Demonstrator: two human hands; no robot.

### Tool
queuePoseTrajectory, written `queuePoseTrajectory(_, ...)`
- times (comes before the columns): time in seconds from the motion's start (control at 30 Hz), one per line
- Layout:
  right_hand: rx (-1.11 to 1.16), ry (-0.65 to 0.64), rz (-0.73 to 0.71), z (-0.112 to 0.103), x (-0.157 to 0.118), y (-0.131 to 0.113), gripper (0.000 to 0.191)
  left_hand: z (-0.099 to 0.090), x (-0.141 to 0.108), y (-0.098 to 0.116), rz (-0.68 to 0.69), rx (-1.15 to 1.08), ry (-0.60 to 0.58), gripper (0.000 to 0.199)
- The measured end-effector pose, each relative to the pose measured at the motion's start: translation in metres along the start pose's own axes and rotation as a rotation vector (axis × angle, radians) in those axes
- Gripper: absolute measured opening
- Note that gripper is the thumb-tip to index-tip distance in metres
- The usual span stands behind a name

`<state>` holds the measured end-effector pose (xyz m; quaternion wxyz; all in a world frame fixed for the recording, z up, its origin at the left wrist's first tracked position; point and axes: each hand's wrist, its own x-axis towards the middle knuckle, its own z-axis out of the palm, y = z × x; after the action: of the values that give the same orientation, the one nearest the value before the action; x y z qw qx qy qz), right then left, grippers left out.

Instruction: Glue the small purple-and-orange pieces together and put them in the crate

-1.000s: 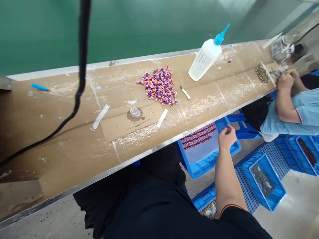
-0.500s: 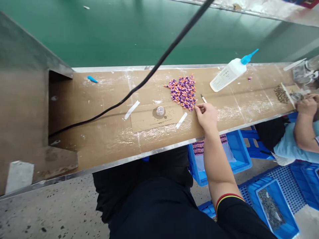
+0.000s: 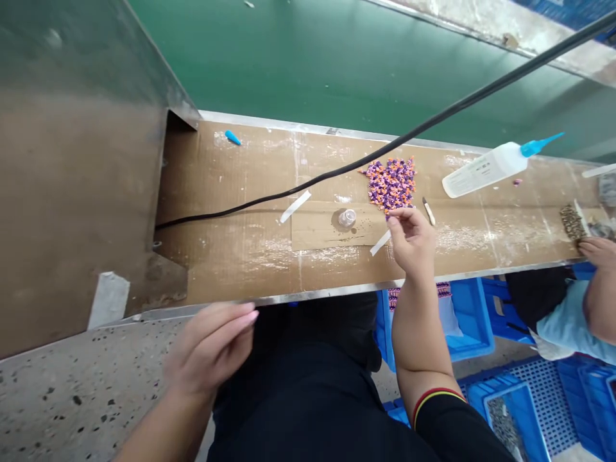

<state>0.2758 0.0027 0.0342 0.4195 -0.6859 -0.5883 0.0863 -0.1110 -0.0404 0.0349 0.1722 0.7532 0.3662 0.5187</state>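
Note:
Beside the lower edge of a pile of small purple, pink and orange pieces [image 3: 392,183], my right hand [image 3: 414,239] has thumb and forefinger pinched together; a tiny purple piece shows at the fingertips. My left hand [image 3: 216,346] hangs in front of the bench's near edge, thumb and fingers pressed together, and anything between them is too small to make out. Left of my right hand, a small clear cup [image 3: 347,219] stands on a cardboard strip [image 3: 312,234] held by white tape [image 3: 295,206]. A short pointed tool [image 3: 428,212] lies right of the pile.
A white bottle with blue nozzle [image 3: 486,170] lies tilted at the right. A black cable [image 3: 332,173] crosses above the bench. A blue cap [image 3: 233,137] lies at the back left. Another person's hand [image 3: 599,251] is at the far right, above blue bins [image 3: 474,321].
My left hand has come into view at the lower left. My right hand has drawn slightly left relative to the pile, away from the pointed tool. The whole view has shifted.

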Motion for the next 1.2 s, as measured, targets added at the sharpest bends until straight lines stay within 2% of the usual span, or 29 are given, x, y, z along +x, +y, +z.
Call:
queuePoseTrajectory(0.07,0.026,-0.046,-0.108,0.019,0.005,-0.014,0.015,0.040,0.007,-0.001,0.142,0.016,0.024,0.032)
queuePoseTrajectory(0.13,-0.009,-0.064,-0.223,0.035,0.009,-0.022,0.015,0.075,0.016,-0.002,0.119,-0.052,0.005,0.026)
queuePoseTrajectory(0.17,-0.024,-0.062,-0.266,0.040,0.010,-0.024,0.016,0.087,0.020,-0.003,0.073,-0.070,-0.045,0.022)
queuePoseTrajectory(0.23,-0.028,-0.056,-0.319,0.047,0.010,-0.024,0.018,0.100,0.026,-0.006,0.007,-0.099,-0.186,0.013)
queuePoseTrajectory(0.33,-0.027,-0.069,-0.342,0.049,0.008,-0.020,0.017,0.099,0.027,-0.010,-0.041,-0.139,-0.298,0.010)
queuePoseTrajectory(0.73,-0.115,-0.091,-0.335,0.052,0.008,-0.017,0.020,0.093,0.027,-0.010,-0.118,-0.233,-0.275,0.010)
queuePoseTrajectory(0.93,-0.138,-0.082,-0.344,0.053,0.009,-0.019,0.019,0.091,0.029,-0.010,-0.105,-0.242,-0.282,0.009)
queuePoseTrajectory(1.07,-0.121,-0.029,-0.342,0.051,0.006,-0.017,0.019,0.092,0.026,-0.011,-0.105,-0.244,-0.256,0.009)
queuePoseTrajectory(1.2,-0.202,0.104,-0.223,0.039,-0.007,-0.007,0.023,0.093,0.023,-0.014,-0.128,-0.243,-0.213,0.012)
